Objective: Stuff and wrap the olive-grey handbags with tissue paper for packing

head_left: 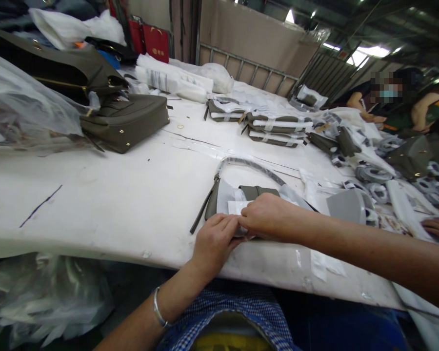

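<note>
An olive handbag (258,191) lies near the table's front edge, its curved handle (247,163) wrapped in clear film and pointing away from me. White wrapping sheet (225,195) covers part of its body, and a dark strap end hangs off its left side. My left hand (215,239) rests at the bag's near edge with fingers pressed together on the wrapping. Beside it my right hand (261,214) is closed in a pinch on the same wrapping, touching the left fingertips. The fingertips and the bag's near side are partly hidden.
A white-covered table (113,195) carries large olive bags (128,122) at the left. Wrapped bags (278,129) are stacked farther back. Rolled straps (373,173) and pieces crowd the right, where people sit. Plastic bags (51,297) hang below the front left edge.
</note>
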`<state>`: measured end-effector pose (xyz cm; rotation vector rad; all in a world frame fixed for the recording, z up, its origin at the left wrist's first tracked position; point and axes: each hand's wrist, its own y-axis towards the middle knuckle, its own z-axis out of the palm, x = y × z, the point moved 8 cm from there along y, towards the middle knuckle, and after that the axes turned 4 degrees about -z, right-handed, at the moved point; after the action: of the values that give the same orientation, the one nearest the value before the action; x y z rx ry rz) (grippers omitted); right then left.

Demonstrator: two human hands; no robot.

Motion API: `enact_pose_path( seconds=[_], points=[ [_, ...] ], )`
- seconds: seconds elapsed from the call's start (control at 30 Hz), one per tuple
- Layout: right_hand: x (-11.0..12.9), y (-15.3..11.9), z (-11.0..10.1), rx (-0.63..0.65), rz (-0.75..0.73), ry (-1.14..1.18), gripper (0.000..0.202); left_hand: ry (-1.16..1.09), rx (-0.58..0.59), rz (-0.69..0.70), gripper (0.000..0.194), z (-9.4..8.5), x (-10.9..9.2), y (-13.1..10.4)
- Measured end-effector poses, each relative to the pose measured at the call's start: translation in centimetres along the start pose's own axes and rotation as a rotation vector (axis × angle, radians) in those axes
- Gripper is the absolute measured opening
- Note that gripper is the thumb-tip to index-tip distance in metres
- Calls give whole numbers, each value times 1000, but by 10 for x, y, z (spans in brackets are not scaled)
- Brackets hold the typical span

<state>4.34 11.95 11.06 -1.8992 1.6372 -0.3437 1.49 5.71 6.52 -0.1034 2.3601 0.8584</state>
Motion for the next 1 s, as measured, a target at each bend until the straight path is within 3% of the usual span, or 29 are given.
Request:
enact_pose_path(
  seconds=[0.13,0.33,0.53,0.77,1.0],
  points=[
    [-2,2,-7,71,-2,-16,13,23,-2,6,28,1,0,0],
    [-6,12,-11,5,-5,-1,15,18,25,-39,35,3,2,-1],
    [-13,22,-10,60,-38,39,12,8,32,-71,31,4,4,-1],
    [-5,13,-23,221,-50,-5,9,-28,25,-105,32,1,5,0],
    [-17,13,-18,207,-37,7,12,-49,55,-96,37,4,5,-1]
  ],
)
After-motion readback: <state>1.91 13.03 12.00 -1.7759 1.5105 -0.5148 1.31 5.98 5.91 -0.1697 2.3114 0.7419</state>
